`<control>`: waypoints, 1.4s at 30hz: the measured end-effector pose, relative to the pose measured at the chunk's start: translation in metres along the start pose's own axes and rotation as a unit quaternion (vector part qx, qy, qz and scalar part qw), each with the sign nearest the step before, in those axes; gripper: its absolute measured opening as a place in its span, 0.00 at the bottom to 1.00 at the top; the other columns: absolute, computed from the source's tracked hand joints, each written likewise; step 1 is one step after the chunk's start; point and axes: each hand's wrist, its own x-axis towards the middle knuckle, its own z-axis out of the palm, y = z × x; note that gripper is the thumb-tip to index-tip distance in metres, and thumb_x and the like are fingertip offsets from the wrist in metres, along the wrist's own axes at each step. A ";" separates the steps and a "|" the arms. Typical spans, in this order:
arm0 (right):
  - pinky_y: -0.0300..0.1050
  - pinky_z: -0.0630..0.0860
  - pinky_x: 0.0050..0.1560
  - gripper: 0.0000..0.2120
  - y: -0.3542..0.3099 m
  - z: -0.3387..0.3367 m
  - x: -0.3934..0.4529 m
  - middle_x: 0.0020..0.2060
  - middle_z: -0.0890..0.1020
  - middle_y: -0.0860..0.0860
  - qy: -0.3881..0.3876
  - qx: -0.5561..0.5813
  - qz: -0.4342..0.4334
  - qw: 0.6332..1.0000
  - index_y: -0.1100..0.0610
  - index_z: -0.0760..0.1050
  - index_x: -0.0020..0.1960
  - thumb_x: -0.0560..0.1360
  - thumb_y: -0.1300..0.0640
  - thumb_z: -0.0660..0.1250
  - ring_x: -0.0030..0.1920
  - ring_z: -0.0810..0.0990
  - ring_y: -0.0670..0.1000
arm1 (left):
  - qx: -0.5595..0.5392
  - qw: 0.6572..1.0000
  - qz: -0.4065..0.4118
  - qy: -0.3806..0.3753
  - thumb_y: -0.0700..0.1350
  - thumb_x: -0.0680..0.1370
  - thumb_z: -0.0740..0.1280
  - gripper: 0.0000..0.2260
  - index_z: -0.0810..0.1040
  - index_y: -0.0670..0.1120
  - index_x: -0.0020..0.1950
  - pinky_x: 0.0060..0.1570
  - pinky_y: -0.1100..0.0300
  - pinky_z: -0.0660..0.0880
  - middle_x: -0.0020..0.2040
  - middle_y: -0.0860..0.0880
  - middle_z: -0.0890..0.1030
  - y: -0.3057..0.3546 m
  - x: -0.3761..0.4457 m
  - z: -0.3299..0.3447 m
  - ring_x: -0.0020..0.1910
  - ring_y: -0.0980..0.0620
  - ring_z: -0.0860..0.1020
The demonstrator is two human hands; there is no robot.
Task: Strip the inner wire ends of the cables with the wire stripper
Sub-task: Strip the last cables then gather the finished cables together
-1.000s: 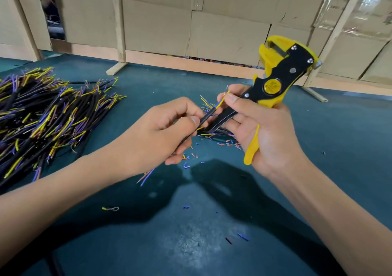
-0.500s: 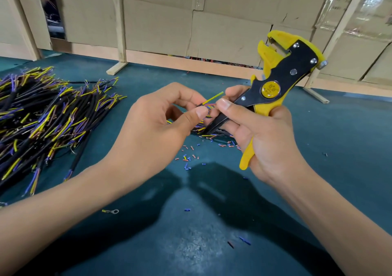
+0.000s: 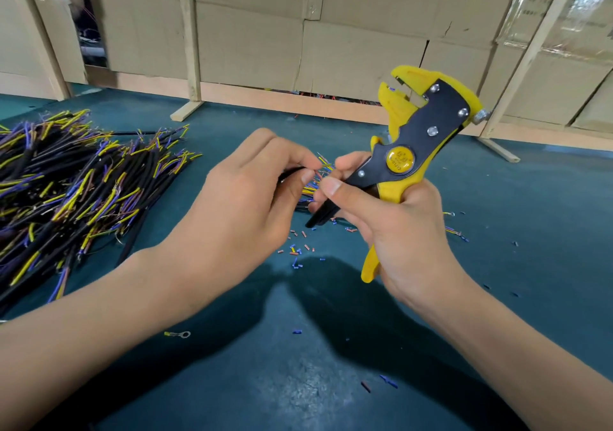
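Sorting the inner wires of one cable before the next strip.

The left hand (image 3: 245, 205) pinches a black cable (image 3: 292, 172) between thumb and fingers, its grip closed round the sheath just behind the fanned yellow, blue and reddish inner wires (image 3: 319, 178). The right hand (image 3: 394, 228) curls round the yellow handles of the wire stripper (image 3: 421, 132), whose head points up and away with its mouth standing open and nothing in it. The right thumb and forefinger reach to the wire ends, probably to separate one out for the tool. The cable is held above the teal desk (image 3: 530, 231), over a scatter of cut insulation bits (image 3: 298, 251). A large pile of cables (image 3: 73, 178), with yellow and purple ends showing, lies to the left.
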 end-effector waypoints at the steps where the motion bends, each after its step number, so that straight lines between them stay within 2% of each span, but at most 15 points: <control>1: 0.60 0.83 0.52 0.08 -0.001 0.000 -0.001 0.37 0.84 0.56 0.003 -0.017 -0.006 1.000 0.55 0.80 0.47 0.70 0.64 0.74 0.42 0.85 0.62 | 0.001 1.000 -0.003 -0.006 0.36 0.80 0.68 0.05 0.81 0.41 0.55 0.49 0.80 0.62 0.47 0.55 0.73 0.001 0.000 0.001 0.45 0.74 0.71; 4: 0.51 0.84 0.49 0.09 -0.004 0.002 -0.003 0.39 0.84 0.59 0.009 -0.056 -0.032 0.998 0.54 0.79 0.47 0.70 0.63 0.74 0.44 0.84 0.64 | 0.003 1.000 -0.015 -0.005 0.37 0.80 0.68 0.05 0.81 0.42 0.55 0.48 0.80 0.62 0.45 0.59 0.70 0.003 -0.003 0.002 0.45 0.74 0.71; 6: 0.47 0.83 0.46 0.09 -0.005 0.005 -0.007 0.39 0.84 0.59 0.015 -0.059 -0.041 0.997 0.56 0.79 0.48 0.71 0.66 0.75 0.43 0.83 0.62 | 0.002 1.000 -0.027 0.002 0.37 0.80 0.68 0.05 0.80 0.43 0.55 0.46 0.80 0.63 0.44 0.62 0.69 0.004 -0.003 0.003 0.43 0.73 0.71; 9: 0.45 0.79 0.39 0.07 -0.002 0.009 -0.010 0.36 0.83 0.54 0.024 -0.085 -0.059 0.994 0.63 0.78 0.48 0.74 0.70 0.73 0.37 0.78 0.58 | 0.004 0.999 -0.036 0.010 0.38 0.80 0.68 0.04 0.80 0.43 0.54 0.45 0.78 0.64 0.44 0.59 0.69 0.005 -0.004 0.005 0.42 0.71 0.71; 12: 0.38 0.78 0.38 0.06 -0.004 0.009 -0.010 0.35 0.83 0.49 0.043 -0.073 -0.064 0.994 0.63 0.79 0.47 0.74 0.70 0.74 0.35 0.79 0.49 | -0.007 0.999 -0.049 0.010 0.39 0.80 0.68 0.04 0.79 0.45 0.53 0.46 0.77 0.65 0.43 0.59 0.72 0.006 -0.003 0.006 0.43 0.69 0.72; 14: 0.40 0.80 0.44 0.07 -0.007 0.006 -0.009 0.39 0.85 0.52 0.046 -0.052 -0.063 0.996 0.65 0.79 0.49 0.73 0.70 0.74 0.40 0.83 0.49 | -0.050 0.994 -0.093 0.003 0.42 0.80 0.68 0.04 0.79 0.51 0.51 0.43 0.76 0.67 0.41 0.59 0.77 0.008 -0.003 0.006 0.41 0.65 0.75; 17: 0.46 0.83 0.48 0.07 -0.009 0.002 -0.007 0.44 0.87 0.54 0.030 -0.056 -0.070 0.996 0.67 0.79 0.50 0.74 0.71 0.73 0.45 0.86 0.54 | -0.156 0.969 -0.190 -0.027 0.46 0.81 0.68 0.05 0.79 0.56 0.47 0.33 0.73 0.68 0.40 0.63 0.82 0.009 -0.004 0.008 0.31 0.59 0.75; 21: 0.42 0.82 0.46 0.07 -0.010 0.002 -0.006 0.45 0.87 0.55 0.019 -0.065 -0.072 0.995 0.67 0.79 0.49 0.73 0.73 0.73 0.46 0.86 0.55 | -0.275 0.926 -0.252 -0.047 0.45 0.81 0.67 0.06 0.81 0.55 0.47 0.26 0.71 0.65 0.39 0.56 0.84 0.007 -0.007 0.013 0.25 0.59 0.68; 25: 0.40 0.81 0.45 0.06 -0.008 0.003 -0.006 0.43 0.86 0.55 0.036 -0.075 -0.069 0.994 0.67 0.79 0.47 0.72 0.72 0.74 0.44 0.86 0.54 | -0.335 0.901 -0.274 -0.045 0.43 0.81 0.68 0.07 0.83 0.52 0.46 0.25 0.71 0.65 0.33 0.56 0.81 0.008 -0.006 0.013 0.24 0.60 0.70; 28: 0.41 0.81 0.44 0.10 -0.008 0.003 -0.006 0.40 0.86 0.55 0.051 -0.068 -0.063 0.994 0.59 0.79 0.45 0.72 0.72 0.74 0.41 0.85 0.52 | -0.359 0.886 -0.288 -0.047 0.41 0.81 0.67 0.06 0.83 0.48 0.47 0.22 0.68 0.65 0.34 0.51 0.82 0.010 -0.006 0.013 0.23 0.55 0.70; 36: 0.37 0.79 0.40 0.09 -0.007 -0.001 -0.003 0.36 0.84 0.51 0.029 -0.047 -0.046 0.997 0.61 0.78 0.48 0.74 0.72 0.73 0.38 0.84 0.50 | -0.361 0.886 -0.283 -0.068 0.41 0.82 0.66 0.05 0.81 0.45 0.47 0.21 0.70 0.65 0.34 0.47 0.84 0.012 -0.003 0.009 0.21 0.54 0.69; 40: 0.41 0.80 0.42 0.08 -0.002 0.001 -0.003 0.37 0.83 0.54 0.042 -0.049 -0.033 0.997 0.60 0.79 0.48 0.73 0.70 0.73 0.38 0.83 0.53 | -0.391 0.869 -0.301 -0.047 0.40 0.82 0.65 0.06 0.80 0.46 0.47 0.22 0.68 0.63 0.33 0.49 0.81 0.010 -0.002 0.012 0.22 0.56 0.69; 42: 0.47 0.82 0.43 0.08 0.001 0.002 -0.003 0.38 0.84 0.56 0.048 -0.055 -0.026 0.997 0.59 0.79 0.47 0.71 0.67 0.74 0.39 0.85 0.57 | -0.391 0.870 -0.299 -0.033 0.40 0.82 0.66 0.06 0.80 0.47 0.47 0.23 0.71 0.64 0.31 0.51 0.79 0.009 -0.001 0.014 0.23 0.58 0.70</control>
